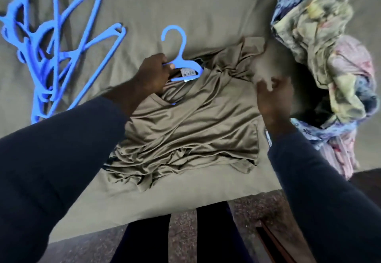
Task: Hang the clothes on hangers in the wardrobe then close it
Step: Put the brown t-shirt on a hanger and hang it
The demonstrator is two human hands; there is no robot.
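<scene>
An olive-brown shirt (185,126) lies spread and wrinkled on the bed. A blue plastic hanger (179,56) sits in its neck opening, hook pointing away from me, a white label showing below its bar. My left hand (153,75) grips the hanger's left shoulder at the collar. My right hand (272,95) is blurred, its fingers spread over the shirt's right shoulder edge; whether it touches the cloth is unclear. The wardrobe is out of view.
A tangle of several blue hangers (51,52) lies at the far left on the grey-green bed sheet (185,4). A heap of patterned clothes (329,66) is piled at the right. The bed's near edge and speckled floor (257,207) show below, with my legs.
</scene>
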